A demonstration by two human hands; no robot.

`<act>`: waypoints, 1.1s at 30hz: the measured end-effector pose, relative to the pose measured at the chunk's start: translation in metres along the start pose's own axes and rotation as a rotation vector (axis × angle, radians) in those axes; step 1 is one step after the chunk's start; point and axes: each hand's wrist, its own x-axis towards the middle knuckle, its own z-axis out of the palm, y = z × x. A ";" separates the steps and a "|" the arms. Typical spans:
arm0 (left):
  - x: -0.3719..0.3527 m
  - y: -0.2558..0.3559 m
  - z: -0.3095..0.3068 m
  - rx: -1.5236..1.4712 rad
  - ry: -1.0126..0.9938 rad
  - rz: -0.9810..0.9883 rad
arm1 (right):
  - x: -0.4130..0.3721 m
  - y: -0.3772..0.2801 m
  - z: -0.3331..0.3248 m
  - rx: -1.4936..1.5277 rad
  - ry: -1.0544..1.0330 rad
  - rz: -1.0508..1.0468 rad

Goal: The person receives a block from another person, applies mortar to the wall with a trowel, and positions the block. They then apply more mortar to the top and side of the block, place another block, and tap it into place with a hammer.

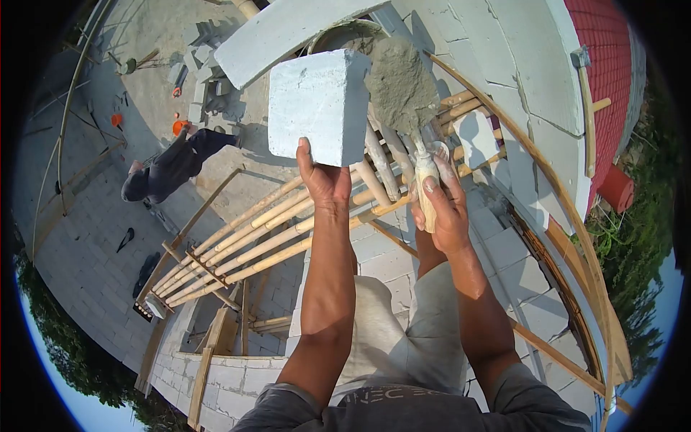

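My left hand (327,180) grips a pale aerated concrete block (309,108) from below, thumb on its near face, and holds it up in front of me. In my right hand (446,205) is a trowel (426,183), its light wooden handle wrapped by my fingers. Wet grey mortar (403,83) is heaped on the trowel and hides most of its blade. The mortar sits just right of the block's side face and overlaps its edge in this view. Behind the block, a round bucket (349,30) shows only its upper rim.
Bamboo poles (266,237) form a platform below my hands. A block piece (476,137) lies on them at the right. A hammer (586,108) rests near the red roof tiles (601,65). On the floor below, a person in dark clothes (173,165) stands by stacked blocks (205,72).
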 end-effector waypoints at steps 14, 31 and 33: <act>0.015 0.047 0.032 1.579 0.136 0.818 | 0.024 -0.014 -0.017 -0.076 0.069 0.101; 0.046 0.034 0.036 0.507 0.038 0.179 | 0.026 0.000 -0.012 -0.027 0.115 0.061; 0.044 0.027 0.040 0.431 -0.050 0.093 | 0.025 -0.003 -0.012 -0.016 0.117 0.033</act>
